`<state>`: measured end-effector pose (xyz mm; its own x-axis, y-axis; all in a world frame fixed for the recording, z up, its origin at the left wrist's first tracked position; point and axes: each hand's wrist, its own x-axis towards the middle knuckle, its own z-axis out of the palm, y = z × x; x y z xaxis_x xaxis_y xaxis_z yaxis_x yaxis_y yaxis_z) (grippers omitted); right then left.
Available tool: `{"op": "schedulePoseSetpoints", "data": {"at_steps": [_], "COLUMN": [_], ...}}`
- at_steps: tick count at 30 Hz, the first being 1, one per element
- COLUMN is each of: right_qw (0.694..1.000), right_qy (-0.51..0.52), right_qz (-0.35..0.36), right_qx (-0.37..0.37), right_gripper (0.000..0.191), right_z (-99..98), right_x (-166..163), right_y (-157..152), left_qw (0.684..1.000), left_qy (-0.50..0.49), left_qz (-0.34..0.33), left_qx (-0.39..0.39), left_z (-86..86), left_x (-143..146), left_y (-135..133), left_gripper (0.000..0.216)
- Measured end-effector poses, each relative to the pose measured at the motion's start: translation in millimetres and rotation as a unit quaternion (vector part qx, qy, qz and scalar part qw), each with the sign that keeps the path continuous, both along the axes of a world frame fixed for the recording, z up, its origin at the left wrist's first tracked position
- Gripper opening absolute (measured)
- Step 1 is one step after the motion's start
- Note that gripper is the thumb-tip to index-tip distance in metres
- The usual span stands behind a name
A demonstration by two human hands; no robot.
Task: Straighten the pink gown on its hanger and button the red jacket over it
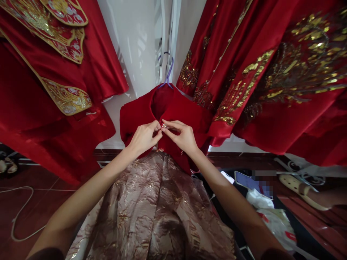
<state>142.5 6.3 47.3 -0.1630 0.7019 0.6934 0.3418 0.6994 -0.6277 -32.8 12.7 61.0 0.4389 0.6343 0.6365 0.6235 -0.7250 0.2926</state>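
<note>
Okay, far left on my feed, a pale cable (22, 216) curls over the dark red floor (51, 177), with bare tile around it. Above hangs a red garment (97, 72) with gold-edged embroidery; between it and the middle runs a strip of pale wall (132, 36) — open room on that side. Dead centre, the red jacket (139, 112) hangs on a purple hanger (168, 77), with shiny brocade fabric (168, 209) spreading below it. My left hand (145, 137) has its grip pinched closed on the jacket's front edge, fingertips right beside a small ornate fastener (163, 126). My right hand (183, 135) pinches that fastener between thumb and index finger, the two grips almost touching. Further right, sequined red gowns (284, 115) crowd the jacket's shoulder — much tighter there. Under my right forearm lie a phone (251, 181), its display partly pixelated, and a clear packet (279, 225) whose red label is too blurred to read. Past them, a beige clog (295, 186) sits on someone's foot.
</note>
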Motion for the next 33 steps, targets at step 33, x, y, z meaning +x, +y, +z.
{"op": "schedulePoseSetpoints", "data": {"at_steps": [33], "right_qw": [0.968], "right_qy": [-0.054], "right_qz": [0.063], "right_qx": [-0.236], "right_gripper": [0.036], "right_z": [-4.6], "right_x": [43], "right_y": [-52], "left_qw": [0.943], "left_qy": [-0.078], "left_qz": [-0.194], "left_qx": [-0.258], "left_z": [-35.9], "left_x": [17], "left_y": [-14], "left_gripper": [0.032]}}
